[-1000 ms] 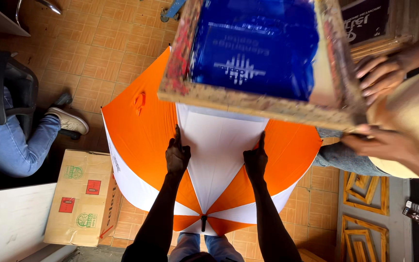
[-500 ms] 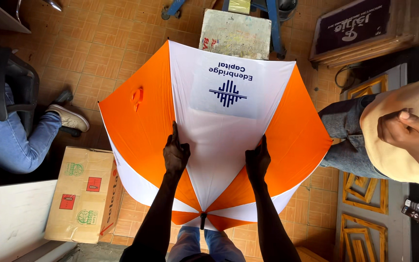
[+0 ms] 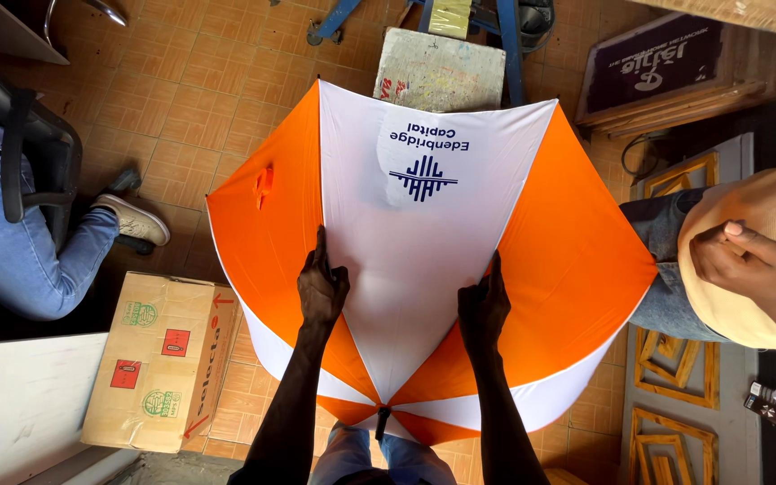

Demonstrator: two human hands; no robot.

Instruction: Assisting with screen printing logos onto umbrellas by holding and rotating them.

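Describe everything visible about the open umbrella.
The umbrella is open, its canopy of smooth fabric panels alternating orange and white. The white panel facing up carries a dark blue printed emblem with lettering. The left hand and right hand press flat on that panel's seams. A small strap hangs on the left orange panel. It is held above a tiled floor.

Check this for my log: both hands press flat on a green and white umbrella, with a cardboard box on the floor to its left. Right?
Not quite: the umbrella is orange and white, not green. The head view shows the left hand and right hand flat on its white panel, the cardboard box left.
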